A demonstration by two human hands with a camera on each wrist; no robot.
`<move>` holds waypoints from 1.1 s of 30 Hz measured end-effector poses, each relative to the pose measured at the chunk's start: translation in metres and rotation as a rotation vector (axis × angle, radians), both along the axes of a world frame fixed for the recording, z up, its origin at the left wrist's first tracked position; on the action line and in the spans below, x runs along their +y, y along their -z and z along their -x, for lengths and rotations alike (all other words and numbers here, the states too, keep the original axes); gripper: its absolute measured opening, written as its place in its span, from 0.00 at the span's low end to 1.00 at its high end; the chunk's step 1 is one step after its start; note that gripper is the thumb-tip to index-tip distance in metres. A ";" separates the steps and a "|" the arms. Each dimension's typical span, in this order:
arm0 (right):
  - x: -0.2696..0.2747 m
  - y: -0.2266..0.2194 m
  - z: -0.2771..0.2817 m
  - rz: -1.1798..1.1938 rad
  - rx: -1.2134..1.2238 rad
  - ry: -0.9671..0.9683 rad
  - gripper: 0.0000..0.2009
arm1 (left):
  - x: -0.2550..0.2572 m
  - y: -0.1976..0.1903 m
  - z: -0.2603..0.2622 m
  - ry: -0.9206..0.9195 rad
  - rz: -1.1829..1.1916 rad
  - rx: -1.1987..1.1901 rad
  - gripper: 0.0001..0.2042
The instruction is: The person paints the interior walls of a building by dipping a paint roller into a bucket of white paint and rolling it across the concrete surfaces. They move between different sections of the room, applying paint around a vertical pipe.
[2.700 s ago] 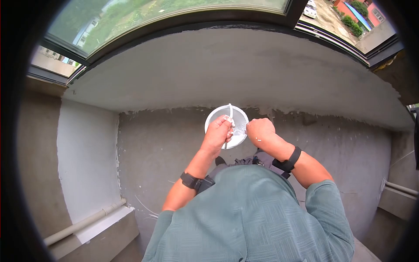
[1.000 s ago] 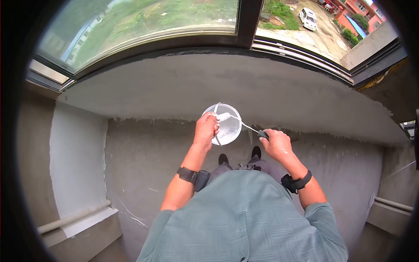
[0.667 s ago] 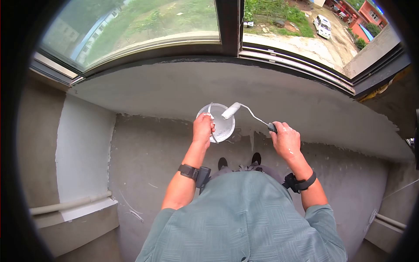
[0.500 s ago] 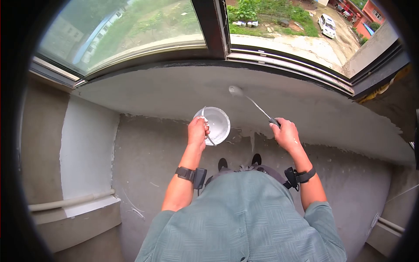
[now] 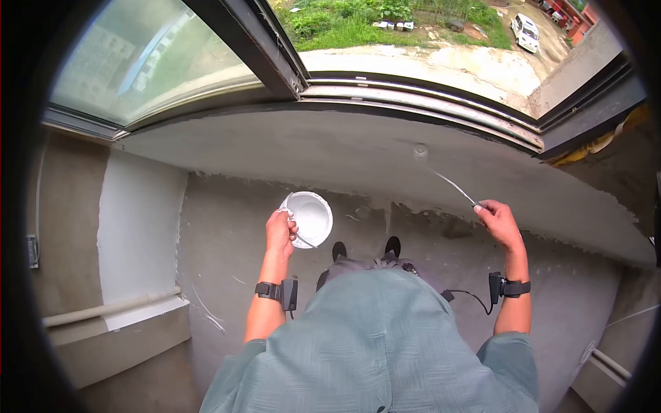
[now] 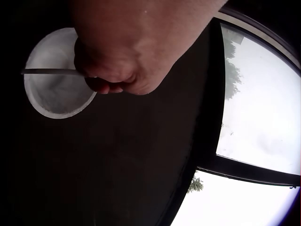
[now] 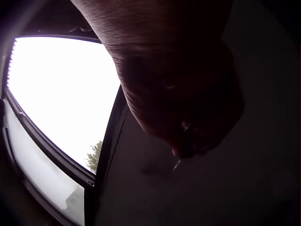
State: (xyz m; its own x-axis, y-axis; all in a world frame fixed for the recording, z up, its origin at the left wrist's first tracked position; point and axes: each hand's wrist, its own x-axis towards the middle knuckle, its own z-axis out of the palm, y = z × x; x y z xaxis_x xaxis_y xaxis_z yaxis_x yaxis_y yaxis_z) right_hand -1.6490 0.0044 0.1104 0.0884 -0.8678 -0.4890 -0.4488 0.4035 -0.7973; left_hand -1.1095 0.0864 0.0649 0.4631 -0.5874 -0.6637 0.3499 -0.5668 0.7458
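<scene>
My left hand grips the thin wire handle of a small white paint bucket and holds it at waist height. In the left wrist view the same hand curls round the wire with the bucket hanging below. My right hand grips the dark handle of a small paint roller, arm stretched up to the right. The roller head rests against the white-painted wall band under the window. The right wrist view is dark; my right hand is curled round the handle.
A dark window frame runs above the wall, with a yard and a white car outside. The lower wall is bare grey plaster. A pipe and a ledge sit at lower left. My shoes stand close to the wall.
The roller came out of the bucket and rose up to the right onto the painted wall band. My left hand lowered the bucket slightly leftward. The view shifted right along the window.
</scene>
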 end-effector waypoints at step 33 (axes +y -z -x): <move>-0.058 0.014 -0.190 0.006 0.151 -0.201 0.23 | 0.056 0.014 -0.072 -0.210 -0.023 0.084 0.06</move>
State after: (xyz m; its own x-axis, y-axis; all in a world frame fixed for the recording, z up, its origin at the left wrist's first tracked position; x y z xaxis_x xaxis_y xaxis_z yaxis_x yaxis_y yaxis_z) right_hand -1.4593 -0.0537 0.0959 0.1862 -0.8430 -0.5046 -0.6338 0.2895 -0.7173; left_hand -1.0377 0.1422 0.0505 0.5161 -0.4685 -0.7170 0.5220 -0.4916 0.6970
